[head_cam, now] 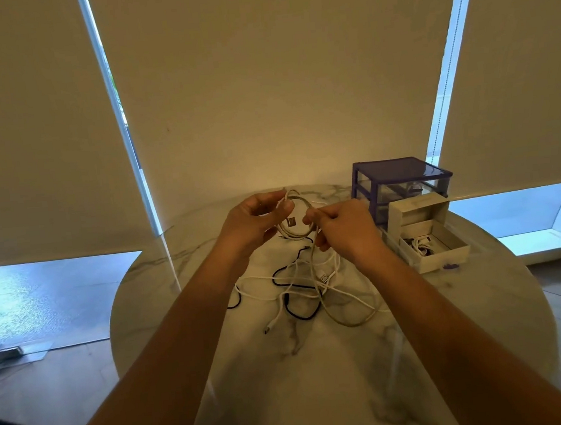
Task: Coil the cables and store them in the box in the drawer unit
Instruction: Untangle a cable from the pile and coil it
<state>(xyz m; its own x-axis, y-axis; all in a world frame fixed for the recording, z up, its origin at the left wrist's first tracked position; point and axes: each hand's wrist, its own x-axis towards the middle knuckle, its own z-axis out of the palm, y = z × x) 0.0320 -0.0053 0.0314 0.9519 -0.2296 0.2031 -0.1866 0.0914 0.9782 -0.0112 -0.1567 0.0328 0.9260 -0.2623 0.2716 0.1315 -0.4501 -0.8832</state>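
Observation:
My left hand [254, 221] holds a small coil of a beige cable [297, 207] above the table, thumb and fingers curled round the loops. My right hand [342, 228] pinches the same cable just right of the coil; its loose end hangs down and loops over the table [351, 322]. Under the hands lies a tangle of white cables [332, 269] and a black cable [288, 273]. To the right stands a purple drawer unit [401, 180] with a drawer pulled out, and in it an open white box [447, 252] holding a coiled white cable [421, 243].
The round marble table [287, 366] stands against closed roller blinds [276, 75]. A small purple piece [450, 267] lies beside the open box. Wooden floor shows on both sides of the table, and a black frame edge at the lower left.

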